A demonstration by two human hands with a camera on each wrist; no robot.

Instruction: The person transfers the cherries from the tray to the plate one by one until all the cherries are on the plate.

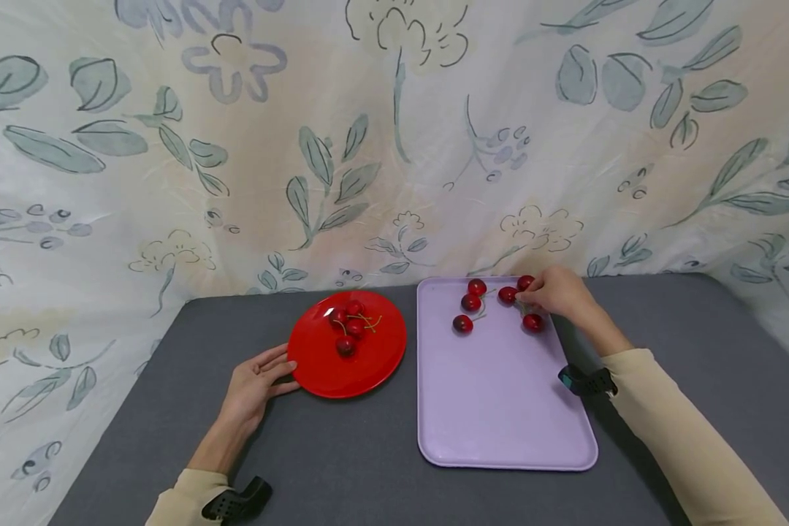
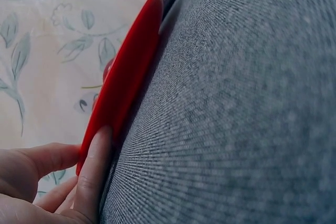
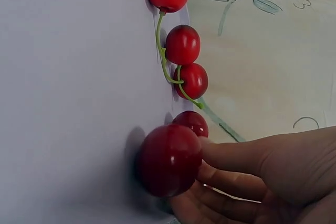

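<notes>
My left hand (image 1: 253,383) grips the left rim of a glossy red plate (image 1: 348,380), its thumb on the rim and a finger under it in the left wrist view. On that plate lies a small cluster of cherries (image 1: 355,326) with green stems. My right hand (image 1: 559,296) is at the far right corner of a lilac tray (image 1: 500,409), pinching a pair of dark red cherries by their stems. A near cherry (image 3: 169,161) partly hides the fingertips in the right wrist view. Another cherry (image 1: 525,282) sits just beyond the hand.
Three more cherries (image 1: 471,303) lie near the tray's far edge, left of my right hand. Plate and tray stand side by side on a dark grey cloth-covered table (image 1: 342,460). A floral curtain (image 1: 394,183) hangs behind the table's far edge.
</notes>
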